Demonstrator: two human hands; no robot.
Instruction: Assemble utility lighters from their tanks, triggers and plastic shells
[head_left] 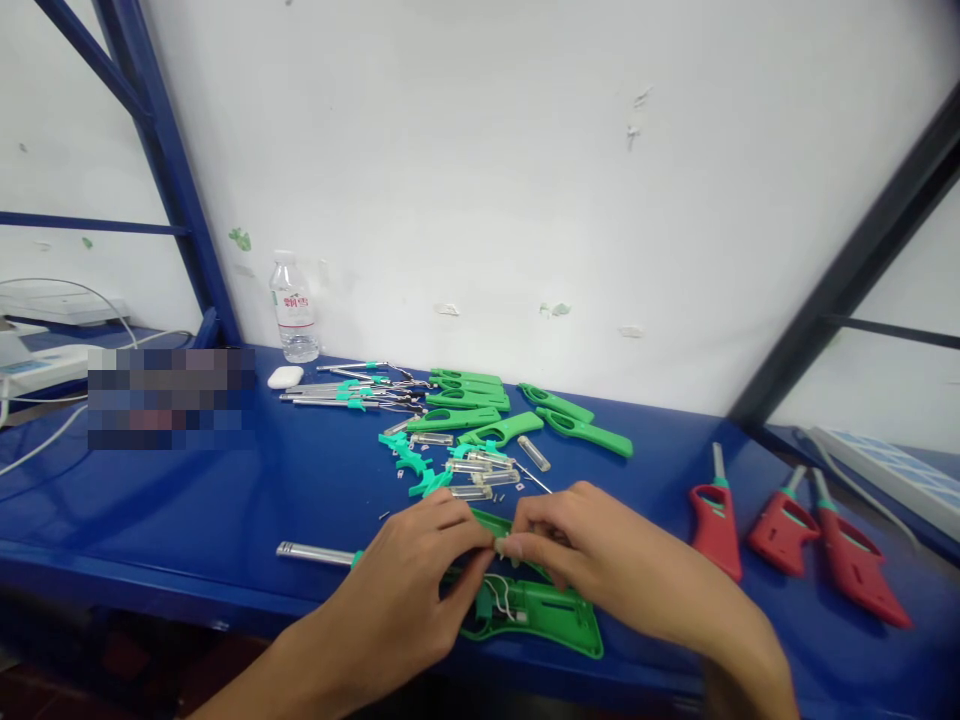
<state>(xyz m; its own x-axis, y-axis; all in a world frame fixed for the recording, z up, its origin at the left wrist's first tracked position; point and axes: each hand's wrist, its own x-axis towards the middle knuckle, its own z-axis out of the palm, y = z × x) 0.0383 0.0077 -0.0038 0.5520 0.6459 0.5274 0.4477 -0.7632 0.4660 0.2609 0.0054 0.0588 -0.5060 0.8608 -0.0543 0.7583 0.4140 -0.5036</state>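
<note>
My left hand (420,565) and my right hand (577,550) meet over an open green lighter shell (551,612) lying on the blue bench (225,500). Both hands pinch a small part above the shell; it is too small to name. Thin wires and a small teal piece sit inside the shell. A metal nozzle tube (311,552) sticks out to the left from under my left hand.
Behind my hands lie several green handle halves (517,410), clear tubes (480,470), teal triggers (409,465) and metal nozzle assemblies (337,390). Three red finished lighters (787,525) lie at the right. A water bottle (294,310) and a white earbud case (285,377) stand near the wall.
</note>
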